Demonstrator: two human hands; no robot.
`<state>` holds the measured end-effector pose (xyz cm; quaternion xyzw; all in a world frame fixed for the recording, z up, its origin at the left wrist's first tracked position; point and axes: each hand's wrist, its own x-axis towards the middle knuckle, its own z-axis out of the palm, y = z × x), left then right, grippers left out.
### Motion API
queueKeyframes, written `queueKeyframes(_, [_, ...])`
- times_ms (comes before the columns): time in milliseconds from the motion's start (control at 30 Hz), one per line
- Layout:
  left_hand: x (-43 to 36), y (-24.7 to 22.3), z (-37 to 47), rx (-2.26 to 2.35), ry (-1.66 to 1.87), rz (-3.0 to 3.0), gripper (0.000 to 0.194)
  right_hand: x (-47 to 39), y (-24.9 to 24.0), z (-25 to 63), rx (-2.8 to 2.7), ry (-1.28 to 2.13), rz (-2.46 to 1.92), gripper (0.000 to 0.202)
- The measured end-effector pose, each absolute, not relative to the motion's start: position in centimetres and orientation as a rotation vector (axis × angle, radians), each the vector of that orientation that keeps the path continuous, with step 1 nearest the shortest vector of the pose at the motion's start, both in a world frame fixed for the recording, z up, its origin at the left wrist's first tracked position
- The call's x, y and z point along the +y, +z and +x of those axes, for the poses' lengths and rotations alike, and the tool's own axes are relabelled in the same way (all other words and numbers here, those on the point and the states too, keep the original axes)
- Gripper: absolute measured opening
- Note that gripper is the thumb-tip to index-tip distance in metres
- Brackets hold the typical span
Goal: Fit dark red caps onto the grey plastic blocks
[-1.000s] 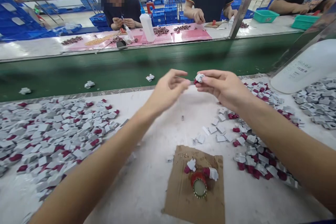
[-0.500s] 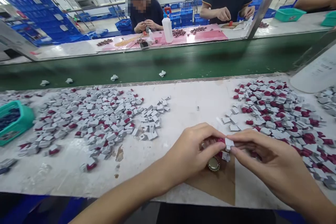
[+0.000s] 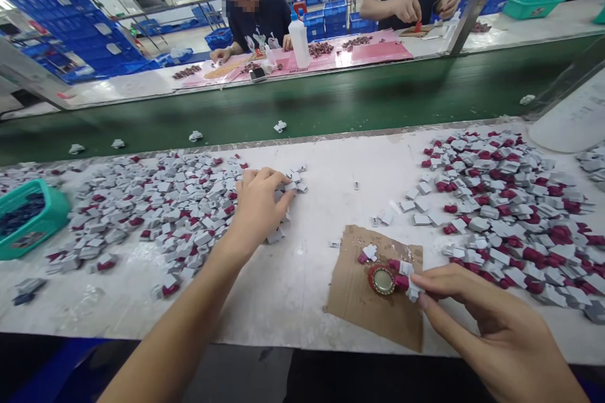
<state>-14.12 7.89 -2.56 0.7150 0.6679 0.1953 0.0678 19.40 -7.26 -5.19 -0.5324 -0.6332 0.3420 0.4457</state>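
Note:
My left hand (image 3: pixel 259 204) is over the right edge of a heap of small grey and maroon plastic parts (image 3: pixel 189 201). Its thumb and forefinger are apart, with grey pieces showing at the tips. Between thumb and forefinger of my right hand (image 3: pixel 477 302) is a small grey-and-maroon plastic part (image 3: pixel 412 290). That part is just above a piece of brown cardboard (image 3: pixel 359 315), on which a round metal cap with a crimped rim (image 3: pixel 382 280) rests. Another grey-and-maroon part (image 3: pixel 367 254) lies on the cardboard behind the cap.
A second heap of grey and maroon parts (image 3: pixel 510 201) spreads at right. The teal basket (image 3: pixel 57 220) at far left holds dark pieces. Across the back runs a green conveyor belt (image 3: pixel 340 104) carrying several grey parts. Beyond it, people work beside a white bottle (image 3: pixel 299 44).
My left hand has left the cardboard and moved left to the heap. My right hand keeps a part pinched over the cardboard, now lower. A co-worker's hands have separated.

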Motion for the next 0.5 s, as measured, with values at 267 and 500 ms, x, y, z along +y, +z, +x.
queueKeyframes(267, [2.0, -1.7, -10.4, 1.514, 0.654, 2.129, 0.020, -7.4, -4.3, 18.8, -1.520, 0.903, -1.316, 0.014])
queueKeyframes(500, [-0.1, -4.8, -10.1, 1.428, 0.553, 2.309, 0.038, -6.9, -3.8, 17.7, -1.581, 0.900, -1.260, 0.015])
